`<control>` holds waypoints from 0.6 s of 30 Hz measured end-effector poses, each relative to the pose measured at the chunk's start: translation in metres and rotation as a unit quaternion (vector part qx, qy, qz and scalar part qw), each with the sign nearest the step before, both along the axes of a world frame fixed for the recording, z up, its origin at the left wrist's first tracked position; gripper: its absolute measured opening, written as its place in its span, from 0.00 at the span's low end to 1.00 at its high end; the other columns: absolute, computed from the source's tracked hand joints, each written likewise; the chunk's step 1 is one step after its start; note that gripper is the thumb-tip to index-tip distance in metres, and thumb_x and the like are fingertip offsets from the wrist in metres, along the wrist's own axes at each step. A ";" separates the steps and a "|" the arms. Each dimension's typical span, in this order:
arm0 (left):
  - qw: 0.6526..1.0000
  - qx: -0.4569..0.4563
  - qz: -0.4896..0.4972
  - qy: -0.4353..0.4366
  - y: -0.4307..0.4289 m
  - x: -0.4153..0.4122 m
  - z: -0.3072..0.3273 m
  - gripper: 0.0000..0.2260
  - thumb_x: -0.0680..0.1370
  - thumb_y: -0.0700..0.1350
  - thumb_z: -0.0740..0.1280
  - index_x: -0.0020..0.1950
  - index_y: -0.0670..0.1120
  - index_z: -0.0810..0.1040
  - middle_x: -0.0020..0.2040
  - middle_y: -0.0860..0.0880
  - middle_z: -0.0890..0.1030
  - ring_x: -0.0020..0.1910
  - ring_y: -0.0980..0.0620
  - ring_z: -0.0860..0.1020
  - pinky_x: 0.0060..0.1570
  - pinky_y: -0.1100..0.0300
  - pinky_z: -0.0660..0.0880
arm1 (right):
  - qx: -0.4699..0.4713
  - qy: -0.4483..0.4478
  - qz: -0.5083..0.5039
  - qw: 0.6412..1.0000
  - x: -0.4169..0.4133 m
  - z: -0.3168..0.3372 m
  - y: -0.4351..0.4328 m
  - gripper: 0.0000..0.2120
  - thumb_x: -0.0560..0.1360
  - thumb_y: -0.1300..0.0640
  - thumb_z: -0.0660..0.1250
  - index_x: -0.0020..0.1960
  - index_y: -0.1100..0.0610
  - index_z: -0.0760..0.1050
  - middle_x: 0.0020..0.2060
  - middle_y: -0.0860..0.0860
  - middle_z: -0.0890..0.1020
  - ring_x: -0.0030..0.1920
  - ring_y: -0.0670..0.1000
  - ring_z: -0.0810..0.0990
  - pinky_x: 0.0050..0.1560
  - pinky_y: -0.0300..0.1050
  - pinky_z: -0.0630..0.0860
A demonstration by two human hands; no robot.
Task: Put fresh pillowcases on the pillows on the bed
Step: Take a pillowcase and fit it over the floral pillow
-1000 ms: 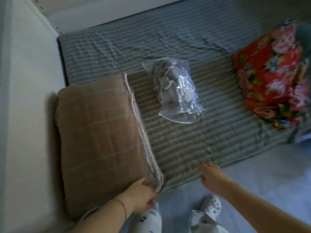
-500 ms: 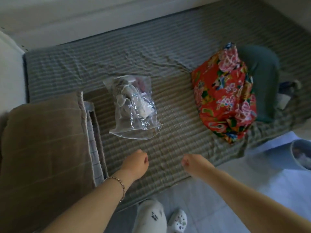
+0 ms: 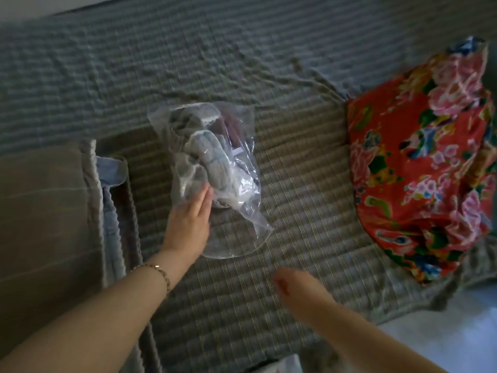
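Note:
A clear plastic bag [image 3: 228, 135] with bunched grey-blue fabric inside lies in the middle of the bed [image 3: 301, 162]. My left hand [image 3: 188, 222] reaches onto the bag's near left side with straight fingers touching the plastic. My right hand [image 3: 293, 284] hovers blurred above the bed's near part, to the right of the bag and apart from it, fingers loosely curled and holding nothing. A brown pillow [image 3: 43, 224] with thin pale stripes lies at the left, its light blue-grey inner edge showing along its right side.
A red floral bundle of cloth [image 3: 422, 162] sits at the right on the ribbed grey-green bedspread. The bed's near edge runs along the bottom right, with pale floor [image 3: 457, 332] beyond it. A pale wall strip shows at the top left.
My left hand has left the brown pillow's corner and moved right and forward onto the plastic bag. My right hand moved a little forward over the bed. The view swung right and closer.

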State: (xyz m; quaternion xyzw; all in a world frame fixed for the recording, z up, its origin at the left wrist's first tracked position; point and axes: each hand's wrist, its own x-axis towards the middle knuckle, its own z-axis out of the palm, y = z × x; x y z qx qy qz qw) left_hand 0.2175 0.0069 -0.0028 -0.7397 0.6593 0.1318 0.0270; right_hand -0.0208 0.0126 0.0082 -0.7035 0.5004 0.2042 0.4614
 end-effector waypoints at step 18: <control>0.936 -0.170 0.162 0.261 -0.067 -0.007 0.046 0.26 0.73 0.32 0.65 0.69 0.45 0.66 0.69 0.56 0.64 0.45 0.56 0.77 0.48 0.69 0.73 | -0.297 -0.129 -0.014 0.946 0.114 -0.035 -0.132 0.06 0.75 0.56 0.63 0.47 0.59 0.74 0.47 0.56 0.78 0.48 0.58 0.75 0.49 0.49 0.70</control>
